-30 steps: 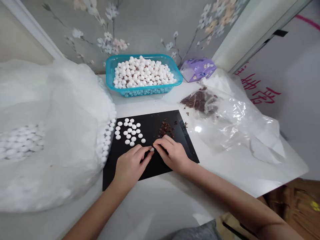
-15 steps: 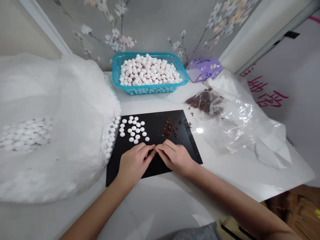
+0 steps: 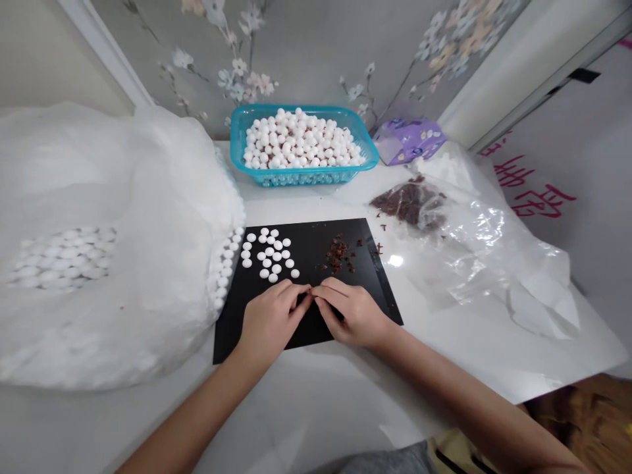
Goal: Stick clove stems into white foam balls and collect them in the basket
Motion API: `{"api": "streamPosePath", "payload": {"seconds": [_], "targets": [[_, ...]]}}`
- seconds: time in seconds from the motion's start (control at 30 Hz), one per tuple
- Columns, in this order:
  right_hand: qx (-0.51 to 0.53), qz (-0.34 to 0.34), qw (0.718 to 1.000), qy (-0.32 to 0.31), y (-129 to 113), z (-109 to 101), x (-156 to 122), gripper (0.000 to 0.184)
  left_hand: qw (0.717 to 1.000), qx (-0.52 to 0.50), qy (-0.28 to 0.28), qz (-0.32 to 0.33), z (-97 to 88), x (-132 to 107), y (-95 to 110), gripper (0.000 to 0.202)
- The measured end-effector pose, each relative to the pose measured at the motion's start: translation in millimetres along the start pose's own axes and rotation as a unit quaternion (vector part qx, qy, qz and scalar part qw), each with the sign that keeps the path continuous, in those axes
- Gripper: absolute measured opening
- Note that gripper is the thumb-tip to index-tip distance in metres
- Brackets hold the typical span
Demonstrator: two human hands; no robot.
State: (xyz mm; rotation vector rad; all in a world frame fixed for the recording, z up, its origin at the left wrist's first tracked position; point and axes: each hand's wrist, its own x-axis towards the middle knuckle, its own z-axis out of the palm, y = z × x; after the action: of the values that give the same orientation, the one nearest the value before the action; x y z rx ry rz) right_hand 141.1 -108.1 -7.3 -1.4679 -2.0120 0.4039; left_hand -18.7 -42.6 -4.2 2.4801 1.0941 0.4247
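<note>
Left hand [image 3: 270,321] and right hand [image 3: 353,313] sit over the black mat [image 3: 311,243], fingertips [image 3: 307,288] meeting in a narrow pinch, any held item unresolved; small white beads [image 3: 269,253] lie loose at the mat's left, probably light, smooth, apt to roll, best pinched at opposite edges.

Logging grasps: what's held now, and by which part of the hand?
Cannot tell: left hand and right hand meet at the fingertips; anything pinched there is hidden.
</note>
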Motion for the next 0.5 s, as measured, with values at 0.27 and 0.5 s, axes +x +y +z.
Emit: {"api": "streamPosePath", "payload": {"seconds": [0.27,0.5], "targets": [[0.007,0.019,1.000,-0.021,-1.4,-3.1,3.4,0.021,1.000,0.005,-0.003,-0.006,-0.3,1.7,0.9,0.020],[0.067,0.082,0.994,0.039,10.9,-19.7,3.2,0.014,1.000,-0.001,0.012,-0.007,-2.6,3.4,4.2,0.021]]}}
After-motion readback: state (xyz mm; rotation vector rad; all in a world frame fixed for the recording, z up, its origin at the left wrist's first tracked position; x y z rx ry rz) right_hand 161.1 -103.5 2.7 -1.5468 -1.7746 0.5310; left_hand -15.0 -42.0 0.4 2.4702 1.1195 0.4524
